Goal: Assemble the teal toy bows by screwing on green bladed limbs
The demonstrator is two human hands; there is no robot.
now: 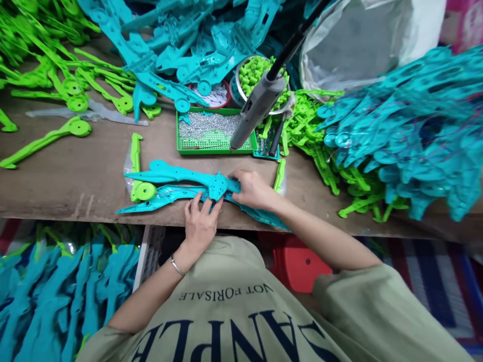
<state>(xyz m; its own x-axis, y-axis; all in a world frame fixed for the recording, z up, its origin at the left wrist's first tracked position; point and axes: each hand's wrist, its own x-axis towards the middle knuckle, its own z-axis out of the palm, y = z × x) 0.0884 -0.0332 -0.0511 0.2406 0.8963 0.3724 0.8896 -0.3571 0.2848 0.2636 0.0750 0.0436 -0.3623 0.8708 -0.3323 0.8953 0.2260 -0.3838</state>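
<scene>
Two long blue plastic parts lie along the table's front edge: an upper blue part (188,174) and a lower blue part (166,196) with a thin wire along it. My left hand (200,218) rests its spread fingertips on the lower part, just below the joint of the upper one. My right hand (251,188) has its fingers curled round the right end of the upper blue part. A green part with a round end (143,191) sits at their left end. Another small green piece (279,176) stands right of my right hand.
A grey electric screwdriver (260,103) hangs over a green tray (217,151) of small screws. Behind are a bowl of green pieces (254,75) and blue piles (211,45). More blue parts (407,120) heap at right, green parts (49,75) at left.
</scene>
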